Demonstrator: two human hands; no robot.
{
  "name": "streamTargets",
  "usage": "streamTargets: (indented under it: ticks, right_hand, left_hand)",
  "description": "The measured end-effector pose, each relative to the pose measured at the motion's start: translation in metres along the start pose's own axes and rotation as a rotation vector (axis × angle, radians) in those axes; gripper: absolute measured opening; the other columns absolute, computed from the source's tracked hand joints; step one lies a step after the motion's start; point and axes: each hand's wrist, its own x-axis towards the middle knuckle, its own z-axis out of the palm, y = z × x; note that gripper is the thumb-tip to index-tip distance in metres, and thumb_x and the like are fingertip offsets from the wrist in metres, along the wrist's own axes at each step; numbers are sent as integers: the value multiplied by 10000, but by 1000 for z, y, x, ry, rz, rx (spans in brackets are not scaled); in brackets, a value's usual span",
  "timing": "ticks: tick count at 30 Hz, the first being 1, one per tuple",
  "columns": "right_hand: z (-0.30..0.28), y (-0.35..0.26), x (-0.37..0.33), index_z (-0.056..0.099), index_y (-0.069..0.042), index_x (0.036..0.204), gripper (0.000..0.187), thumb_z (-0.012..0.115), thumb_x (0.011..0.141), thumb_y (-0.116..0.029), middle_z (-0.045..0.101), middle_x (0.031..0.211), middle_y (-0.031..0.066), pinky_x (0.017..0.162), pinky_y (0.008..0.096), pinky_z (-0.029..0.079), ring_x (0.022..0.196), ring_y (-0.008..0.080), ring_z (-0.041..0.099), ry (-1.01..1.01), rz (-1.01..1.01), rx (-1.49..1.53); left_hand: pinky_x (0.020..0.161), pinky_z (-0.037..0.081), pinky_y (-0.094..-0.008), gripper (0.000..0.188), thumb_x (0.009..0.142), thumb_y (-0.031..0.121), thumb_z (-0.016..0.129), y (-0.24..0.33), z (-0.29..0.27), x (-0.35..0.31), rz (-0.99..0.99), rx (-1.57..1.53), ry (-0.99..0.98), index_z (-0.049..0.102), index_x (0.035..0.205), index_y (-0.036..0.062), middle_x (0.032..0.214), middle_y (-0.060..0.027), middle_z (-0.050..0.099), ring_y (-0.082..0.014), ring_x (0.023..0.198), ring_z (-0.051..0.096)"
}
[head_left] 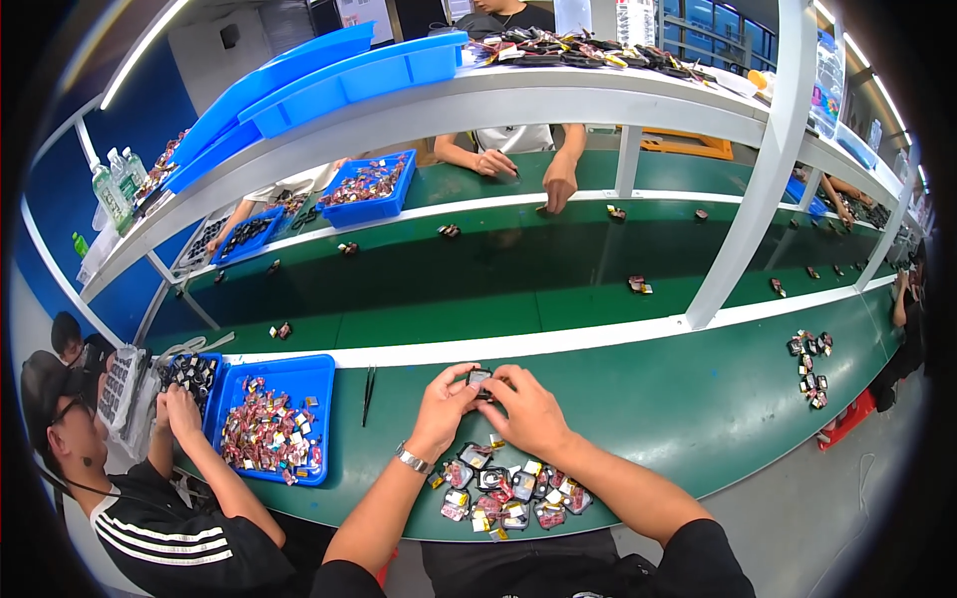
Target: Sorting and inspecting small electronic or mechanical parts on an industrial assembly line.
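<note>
Both of my hands meet over the green bench (638,399), fingers closed round one small black-framed electronic module (479,381) with a grey face. My left hand (445,407), with a metal watch at the wrist, grips its left side. My right hand (528,407) pinches it from the right; the fingertips hide part of it. Just below my hands, close to my body, lies a loose pile of similar modules (513,486) with clear, black, red and yellow parts. Left of my hands, a pair of dark tweezers (369,397) lies on the bench.
A blue tray (327,419) of small red-and-white parts stands at left, beside a co-worker (169,498) handling black pieces. More modules (809,369) lie at the right. Beyond a white rail (429,346), a dark green belt (518,264) carries scattered modules. White posts (753,189) support an overhead shelf.
</note>
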Motion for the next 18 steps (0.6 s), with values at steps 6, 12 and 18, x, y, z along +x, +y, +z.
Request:
streamTargets:
  ticks: [6, 12, 18]
  right_hand:
    - [6, 14, 0, 647, -63, 989, 231, 711, 769, -90, 572, 988, 75, 741, 379, 524, 910, 257, 597, -13, 28, 39]
    - [10, 25, 2, 678, -69, 893, 168, 719, 740, -15, 603, 941, 80, 739, 352, 523, 867, 262, 618, -6, 46, 8]
    - [1, 17, 9, 649, -73, 964, 203, 679, 768, -28, 582, 930, 76, 775, 391, 512, 882, 283, 604, -59, 230, 73]
  left_hand:
    - [909, 552, -347, 324, 946, 2, 533, -1, 4, -2, -55, -102, -52, 476, 1265, -15, 1120, -145, 643, -197, 1031, 634]
    - [901, 559, -307, 325, 936, -39, 517, -4, 8, -2, -63, -85, -66, 482, 1259, -32, 1130, -141, 633, -177, 1027, 627]
    - [898, 563, -307, 322, 935, -60, 495, -4, 12, -5, -61, -52, -48, 482, 1256, -42, 1115, -134, 635, -174, 1025, 627]
